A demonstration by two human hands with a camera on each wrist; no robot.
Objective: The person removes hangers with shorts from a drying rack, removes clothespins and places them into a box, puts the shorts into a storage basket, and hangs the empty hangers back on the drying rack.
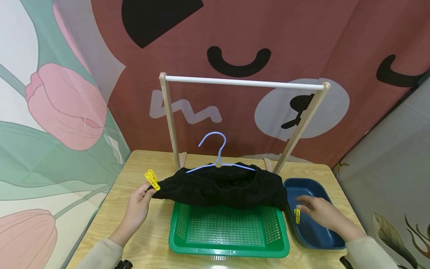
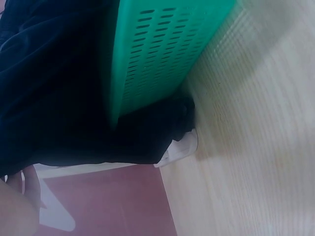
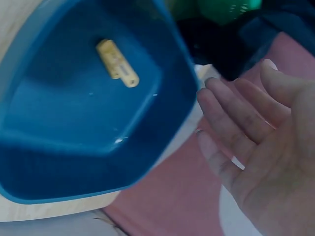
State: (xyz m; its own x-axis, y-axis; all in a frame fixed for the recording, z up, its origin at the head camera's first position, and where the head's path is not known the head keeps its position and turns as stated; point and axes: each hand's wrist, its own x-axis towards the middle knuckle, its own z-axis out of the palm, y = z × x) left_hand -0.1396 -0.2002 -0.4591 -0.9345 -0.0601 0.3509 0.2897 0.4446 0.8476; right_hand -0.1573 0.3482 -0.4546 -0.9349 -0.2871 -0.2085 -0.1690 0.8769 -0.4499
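Observation:
My left hand [image 1: 137,205] pinches the left end of a black garment [image 1: 215,190]. A yellow clothespin [image 1: 152,180] stands at the fingertips, on that end of the cloth. A light purple hanger [image 1: 220,155] sits at the garment's neckline, its hook pointing up. Over the blue basin [image 1: 317,235], my right hand [image 1: 317,212] has loosely extended fingers and holds nothing. Another yellow clothespin [image 3: 118,64] lies on the basin floor in the right wrist view. Part of the left hand [image 2: 19,206] shows at the lower left of the left wrist view.
Below the garment stands a green perforated basket [image 1: 228,251], its back part covered by the cloth. Behind rises a rack with a white bar [image 1: 245,81] and wooden posts [image 1: 302,123]. All stand on a wooden table [image 1: 147,231] against printed curtains.

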